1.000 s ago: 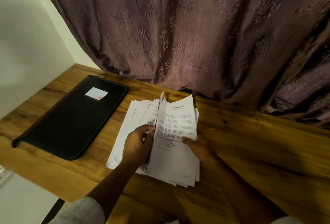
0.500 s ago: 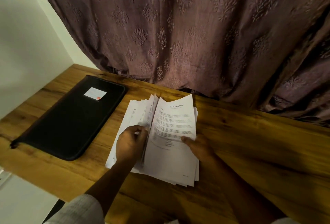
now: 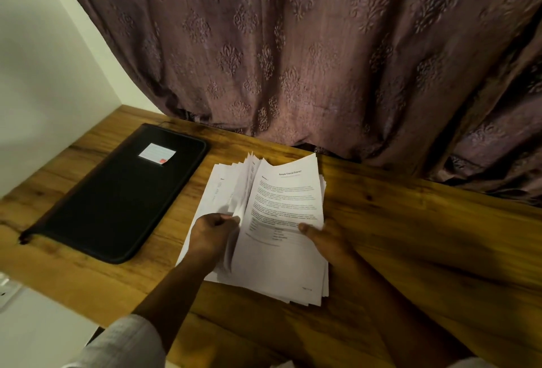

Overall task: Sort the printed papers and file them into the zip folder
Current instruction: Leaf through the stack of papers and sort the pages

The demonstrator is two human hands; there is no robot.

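a loose stack of white printed paper sheets [image 3: 281, 259] lies on the grained wooden table [image 3: 434, 250], near its front edge. the left hand [image 3: 211, 235] curls round the fanned left edges of several sheets. the right hand [image 3: 325, 240] pinches the stack's right edge, thumb flat on top. the black, round-cornered fabric zip folder [image 3: 117, 200] lies flat by the left edge, apart from the sheets.

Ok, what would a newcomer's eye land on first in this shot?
The white stack of printed papers in the middle of the table stands out, the left hand pinching fanned sheets on its left, the right hand gripping its right edge. Next, the black zip folder lying flat to the left, and the patterned curtain behind.
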